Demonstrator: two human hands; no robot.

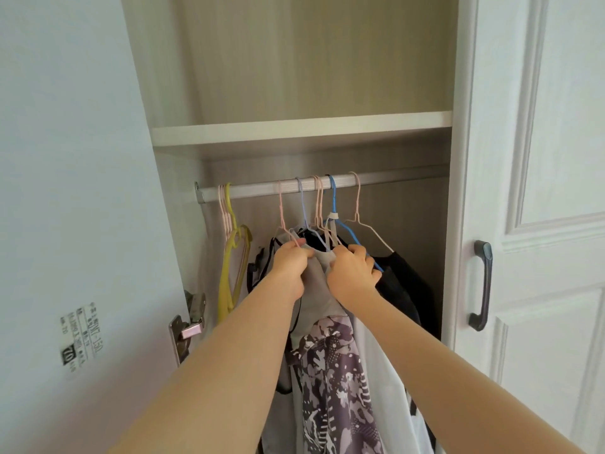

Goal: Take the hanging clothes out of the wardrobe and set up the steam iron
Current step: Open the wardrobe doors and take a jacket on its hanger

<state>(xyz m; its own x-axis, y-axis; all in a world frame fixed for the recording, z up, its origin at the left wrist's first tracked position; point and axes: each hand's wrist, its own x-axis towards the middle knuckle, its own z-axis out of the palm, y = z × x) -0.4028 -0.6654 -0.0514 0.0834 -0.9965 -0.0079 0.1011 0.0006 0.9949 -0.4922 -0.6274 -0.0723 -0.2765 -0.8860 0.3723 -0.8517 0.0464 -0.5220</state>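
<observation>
Our fingers (294, 249) reach into the wardrobe (294, 129) filling mid-frame, below the rail (255, 188), left hand (289, 268) and right hand (352, 276) each curled round the bunched clothes (330, 371) at centre, and we judge the hanger hooks (319, 191) could snag the rail if we pull before lifting them clear.

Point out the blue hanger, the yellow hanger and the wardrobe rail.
blue hanger (333, 199): head view, on its stem just below the hook.
yellow hanger (224, 290): head view, on its long left arm.
wardrobe rail (255, 189): head view, on a bare stretch between hooks.
</observation>
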